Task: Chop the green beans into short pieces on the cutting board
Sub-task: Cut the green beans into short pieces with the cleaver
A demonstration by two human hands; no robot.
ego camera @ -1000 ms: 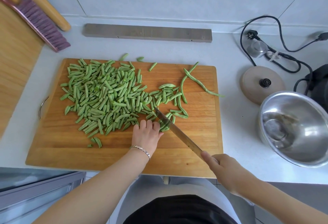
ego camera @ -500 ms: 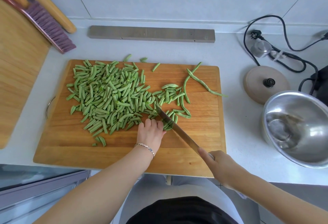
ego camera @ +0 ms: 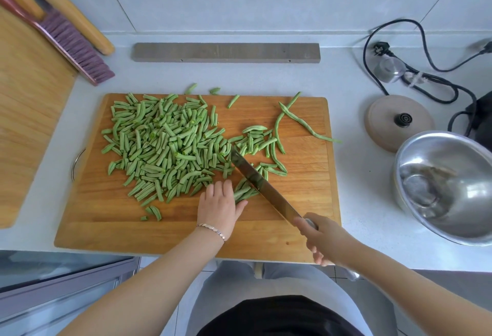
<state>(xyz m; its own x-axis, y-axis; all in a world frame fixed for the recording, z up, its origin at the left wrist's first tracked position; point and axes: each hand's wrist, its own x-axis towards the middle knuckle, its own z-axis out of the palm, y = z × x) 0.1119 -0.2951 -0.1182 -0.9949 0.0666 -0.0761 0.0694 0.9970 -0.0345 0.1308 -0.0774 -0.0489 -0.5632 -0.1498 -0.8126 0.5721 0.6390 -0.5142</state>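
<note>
the knife (ego camera: 266,189) has slid forward, away from the person, and its tip now reaches the right edge of the pile of cut pieces (ego camera: 165,146). the right hand (ego camera: 323,238) gripping it has come further in over the cutting board (ego camera: 106,223). more of the bundle of green beans (ego camera: 243,192) now shows between the blade and the left hand (ego camera: 218,206) holding it.

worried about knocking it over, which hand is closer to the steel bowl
Right. The right hand grips the knife near the board's front right corner, left of the steel bowl. The left hand holds beans mid-board, farther left.
</note>
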